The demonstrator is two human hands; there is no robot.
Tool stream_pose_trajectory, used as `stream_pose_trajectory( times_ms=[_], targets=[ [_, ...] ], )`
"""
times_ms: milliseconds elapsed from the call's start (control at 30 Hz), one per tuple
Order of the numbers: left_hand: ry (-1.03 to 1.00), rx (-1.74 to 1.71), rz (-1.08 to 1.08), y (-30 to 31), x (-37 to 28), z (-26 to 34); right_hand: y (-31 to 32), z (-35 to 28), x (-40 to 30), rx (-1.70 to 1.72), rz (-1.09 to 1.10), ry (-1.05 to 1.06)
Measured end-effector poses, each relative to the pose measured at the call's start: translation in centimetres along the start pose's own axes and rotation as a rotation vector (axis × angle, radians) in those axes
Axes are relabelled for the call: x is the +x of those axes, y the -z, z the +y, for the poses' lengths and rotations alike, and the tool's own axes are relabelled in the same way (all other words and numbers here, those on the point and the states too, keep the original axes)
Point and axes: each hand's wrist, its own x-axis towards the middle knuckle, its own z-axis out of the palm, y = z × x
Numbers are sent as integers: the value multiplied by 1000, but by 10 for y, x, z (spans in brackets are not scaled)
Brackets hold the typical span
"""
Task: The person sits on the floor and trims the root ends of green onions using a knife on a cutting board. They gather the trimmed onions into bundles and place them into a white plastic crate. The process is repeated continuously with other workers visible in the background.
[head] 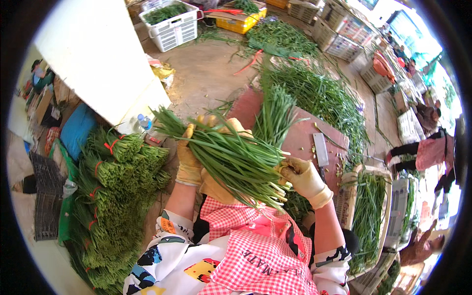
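A loose bunch of long green leaves, apparently garlic chives (236, 158), lies across my lap, its pale cut ends to the right. My left hand (189, 160), in a stained work glove, grips its leafy end. At the stem end, my gloved right hand (304, 179) pinches some stalks between thumb and fingers. Beyond the bunch is a reddish board (300, 134) carrying another heap of chives (274, 114). A cleaver (320, 149) rests on the board beyond my right hand, among small trimmings.
Bundles tied with red bands (125, 184) are stacked at left, near a water bottle (144, 121). Loose greens (309, 84) cover the floor beyond the board. A crate of greens (368, 217) stands at right. A white crate (173, 33) is at the back; people are at far right.
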Motion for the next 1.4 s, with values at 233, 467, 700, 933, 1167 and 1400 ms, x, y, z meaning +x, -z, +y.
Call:
stream_pose_trajectory(
  times_ms=[233,467,700,933,1167,1400],
  targets=[
    [-56,42,59,12,-2,2,31,33,-29,152,261,-20],
    [-29,149,49,0,-17,-5,50,130,-110,-370,413,-140],
    [-16,237,90,4,-17,-2,7,55,-73,-56,359,25],
    [-44,244,49,3,-24,-1,29,81,-68,218,530,-49],
    [-19,202,31,13,-27,-4,87,173,-136,-979,478,-314],
    [29,183,60,13,-22,-12,5,102,-80,262,295,124]
  ],
)
